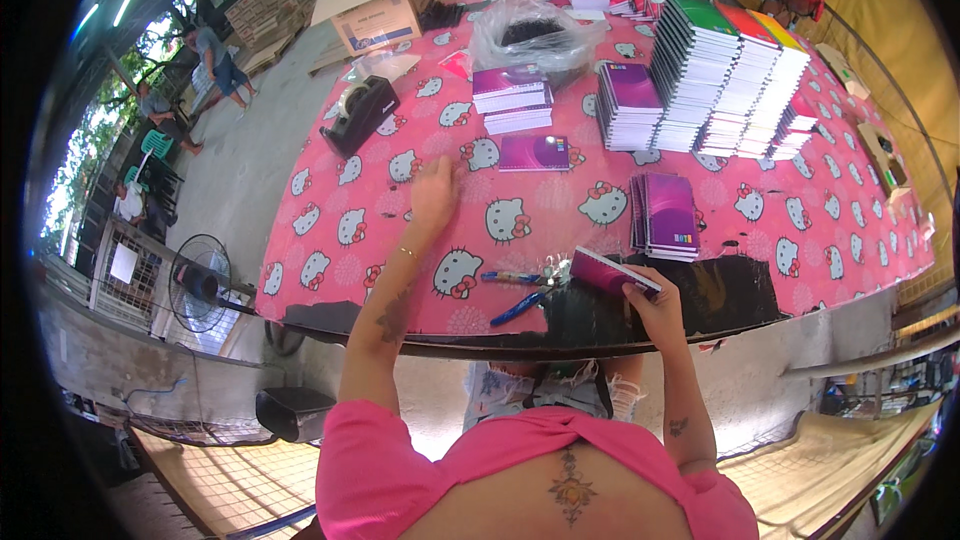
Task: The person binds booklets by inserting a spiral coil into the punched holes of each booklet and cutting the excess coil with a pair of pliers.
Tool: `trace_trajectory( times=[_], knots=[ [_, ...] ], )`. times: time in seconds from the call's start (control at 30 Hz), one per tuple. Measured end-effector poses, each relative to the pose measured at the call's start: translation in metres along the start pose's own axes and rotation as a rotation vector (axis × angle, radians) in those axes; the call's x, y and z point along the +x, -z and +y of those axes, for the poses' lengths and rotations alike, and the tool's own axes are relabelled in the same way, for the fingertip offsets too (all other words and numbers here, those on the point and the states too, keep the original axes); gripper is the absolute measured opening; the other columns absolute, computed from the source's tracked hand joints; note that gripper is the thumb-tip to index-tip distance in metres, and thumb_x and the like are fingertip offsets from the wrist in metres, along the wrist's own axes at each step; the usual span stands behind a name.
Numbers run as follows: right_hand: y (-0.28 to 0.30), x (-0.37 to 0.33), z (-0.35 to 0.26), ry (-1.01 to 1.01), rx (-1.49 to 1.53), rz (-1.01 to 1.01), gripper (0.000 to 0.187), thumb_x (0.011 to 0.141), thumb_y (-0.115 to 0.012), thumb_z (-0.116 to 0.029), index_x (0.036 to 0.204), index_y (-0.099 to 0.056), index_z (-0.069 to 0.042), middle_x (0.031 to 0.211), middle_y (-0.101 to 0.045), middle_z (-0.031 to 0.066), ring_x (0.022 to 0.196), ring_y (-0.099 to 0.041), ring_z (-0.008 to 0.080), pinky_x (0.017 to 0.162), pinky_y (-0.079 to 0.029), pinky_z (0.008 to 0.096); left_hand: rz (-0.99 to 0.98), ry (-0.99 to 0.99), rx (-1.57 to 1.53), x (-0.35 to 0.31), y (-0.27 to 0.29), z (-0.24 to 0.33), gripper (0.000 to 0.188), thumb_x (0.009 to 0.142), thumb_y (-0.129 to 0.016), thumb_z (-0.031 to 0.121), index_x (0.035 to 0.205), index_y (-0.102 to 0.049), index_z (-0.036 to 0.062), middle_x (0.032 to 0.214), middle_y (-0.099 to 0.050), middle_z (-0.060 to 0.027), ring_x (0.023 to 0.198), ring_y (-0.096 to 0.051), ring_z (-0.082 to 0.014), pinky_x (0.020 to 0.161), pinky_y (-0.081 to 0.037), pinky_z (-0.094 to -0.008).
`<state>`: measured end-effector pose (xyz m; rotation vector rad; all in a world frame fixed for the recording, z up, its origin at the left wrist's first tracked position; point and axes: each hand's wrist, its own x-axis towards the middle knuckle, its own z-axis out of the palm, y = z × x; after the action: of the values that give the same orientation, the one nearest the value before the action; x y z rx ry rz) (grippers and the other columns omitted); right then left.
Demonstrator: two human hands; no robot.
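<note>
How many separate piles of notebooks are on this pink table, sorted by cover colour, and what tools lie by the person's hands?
Purple notebook piles: 3 — back left, middle, near pile
Single purple notebooks: 2 — one flat on the table, one in the right hand
Tall mixed-colour stacks: 3
Blue-handled pliers: 2
Tape dispenser: 1
Total: 11
The left hand lies open on the tablecloth.

Concrete floor, standing fan, yellow wall
</note>
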<state>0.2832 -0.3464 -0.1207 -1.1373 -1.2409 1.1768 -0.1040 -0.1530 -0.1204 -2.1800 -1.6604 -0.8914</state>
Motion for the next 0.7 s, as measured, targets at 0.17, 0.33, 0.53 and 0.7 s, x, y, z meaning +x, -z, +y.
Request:
trace_trajectory(
  times=[0.17,0.33,0.53,0.7],
  knots=[
    [0.002,-0.001,0.001,0.005,-0.077,-0.005,0.030,0.095,-0.067,-0.002,0.125,-0.068,-0.003,0.088,-0.062,-0.0027,0.075,-0.050,0.0046,0.067,-0.042,0.0218,-0.084,-0.045,-0.529,-0.017,0.029,0.074,0.021,0.094,-0.063,0.010,0.114,-0.068,0.0063,0.096,-0.068,-0.0158,0.083,-0.065,-0.0332,0.070,-0.052,-0.0404],
    [0.004,0.002,0.010,0.047,-0.092,-0.022,0.030,0.096,-0.064,0.000,0.126,-0.067,-0.002,0.087,-0.063,-0.0027,0.072,-0.052,0.0043,0.066,-0.043,0.0212,-0.326,-0.041,-0.886,-0.054,0.067,0.165,0.019,0.093,-0.068,0.005,0.111,-0.072,0.0015,0.090,-0.072,-0.0102,0.078,-0.066,-0.0187,0.069,-0.051,-0.0320],
    [0.003,0.001,0.009,-0.051,0.013,-0.022,0.027,0.096,-0.065,-0.002,0.124,-0.068,-0.002,0.084,-0.062,-0.0023,0.069,-0.051,0.0039,0.063,-0.042,0.0215,-0.264,-0.039,-0.861,-0.055,0.064,0.176,0.018,0.090,-0.072,0.009,0.106,-0.073,0.0025,0.086,-0.070,-0.0087,0.076,-0.067,-0.0203,0.067,-0.052,-0.0321],
    [0.002,0.001,0.005,-0.005,0.000,-0.030,0.026,0.097,-0.065,-0.003,0.122,-0.068,-0.002,0.085,-0.063,-0.0018,0.068,-0.052,0.0049,0.062,-0.043,0.0219,-0.240,-0.023,-0.913,-0.052,0.062,0.174,0.016,0.089,-0.073,0.010,0.103,-0.073,0.0034,0.086,-0.068,-0.0095,0.072,-0.066,-0.0235,0.065,-0.053,-0.0342]
  ],
)
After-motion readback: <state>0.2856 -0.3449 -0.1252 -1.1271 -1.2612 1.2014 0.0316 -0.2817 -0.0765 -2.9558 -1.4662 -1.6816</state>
